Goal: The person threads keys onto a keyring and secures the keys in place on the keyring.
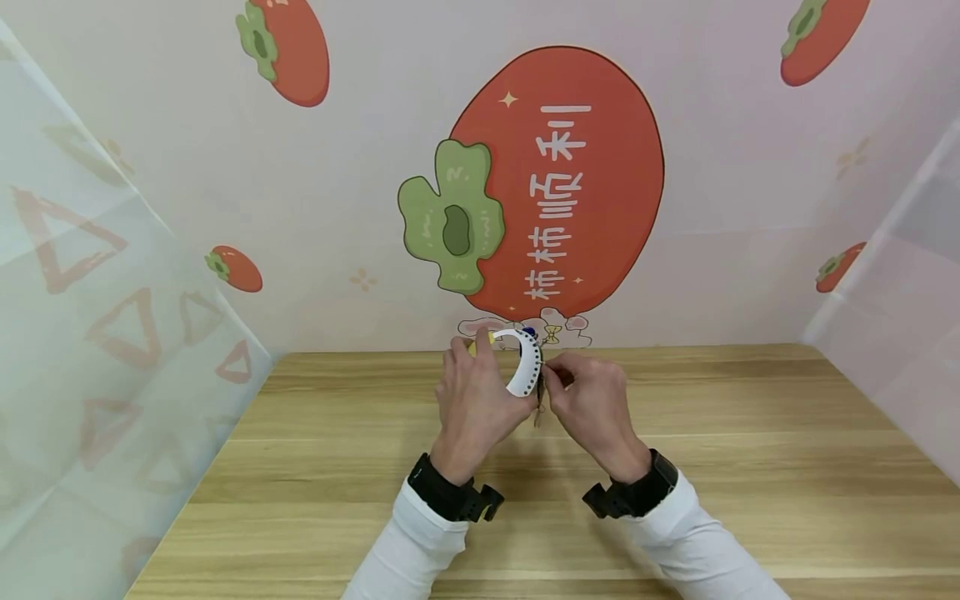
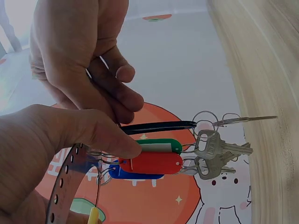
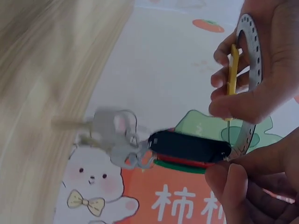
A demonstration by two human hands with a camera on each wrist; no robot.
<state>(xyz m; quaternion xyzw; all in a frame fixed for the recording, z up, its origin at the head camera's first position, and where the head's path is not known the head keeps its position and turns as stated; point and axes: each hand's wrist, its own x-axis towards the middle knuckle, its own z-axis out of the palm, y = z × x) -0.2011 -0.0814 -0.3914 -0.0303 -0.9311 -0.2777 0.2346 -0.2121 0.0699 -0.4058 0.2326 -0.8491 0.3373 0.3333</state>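
My left hand [image 1: 480, 392] grips a white curved key holder [image 1: 528, 367] with a row of holes along its outer edge. Beside the curve runs a thin wire with a yellow grip [image 3: 232, 79]. Small rings join several key tags to the holder: a red tag [image 2: 154, 162], a green tag [image 2: 176, 145], a blue tag [image 2: 145, 176] and a black tag [image 3: 187, 145]. Metal keys [image 2: 210, 144] dangle from the tags' far ends. Close to the holder's edge, my right hand [image 1: 592, 404] pinches the near end of the black tag; its fingertips partly hide the ring there.
Beneath both hands lies a wood-grain table [image 1: 337, 467]. A pale backdrop [image 1: 360, 167] printed with persimmons rises behind it, and light sheets [image 1: 90, 350] stand at both sides. Each wrist wears a black strap [image 1: 442, 492] with a small camera.
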